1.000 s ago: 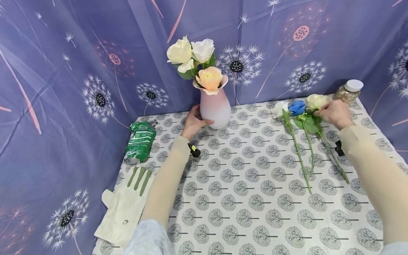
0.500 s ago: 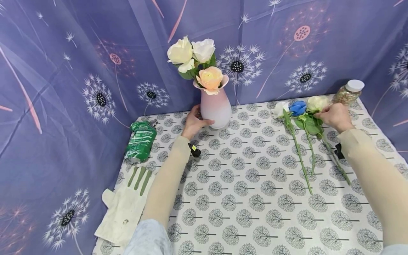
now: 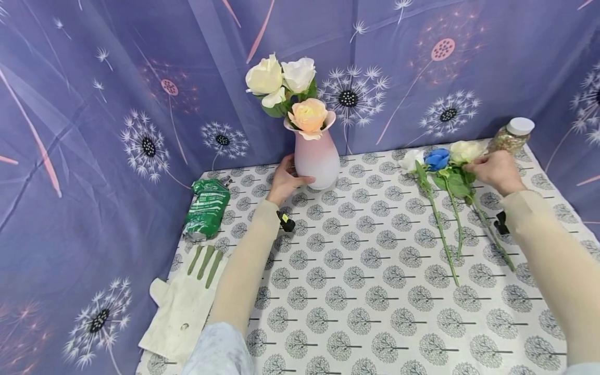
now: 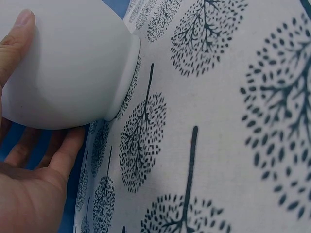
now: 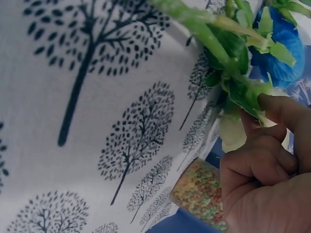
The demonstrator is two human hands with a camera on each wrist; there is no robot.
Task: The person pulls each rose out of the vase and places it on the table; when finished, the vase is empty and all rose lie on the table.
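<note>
Head view: pink-and-white vase (image 3: 316, 161) upright on the table (image 3: 351, 291), upper centre of the frame, blooms in its mouth, a peach rose (image 3: 308, 117) in front. Left hand (image 3: 284, 182) wraps its lower left side, thumb across the front. Looks smooth and rigid, probably ceramic or similar: likely slick, maybe breakable, best held round the belly. Weight can't be judged. Stem ends inside are hidden.

Right of frame: cream rose (image 3: 466, 151), blue rose (image 3: 437, 159) and white rose (image 3: 411, 160) lie side by side, stems toward the bottom. Right hand (image 3: 499, 169) is at the cream rose, just below its bloom. Roses look artificial; likely light, petals soft, stems bendy but springy. Best hold: stem right under the bloom, petals left uncrushed. Lidded jar (image 3: 512, 135) sits behind the right hand. Glove at lower left is partly covered by the left arm.

Left wrist view: thumb on one side of the vase, other fingers (image 4: 68, 150) curved along the opposite side; some tips out of sight behind it. Vase top cut off.

Right wrist view: thumb and index finger pinch green foliage under the cream bloom; exact contact hard to make out, bloom mostly blocked by the hand. Jar lid not visible.
</note>
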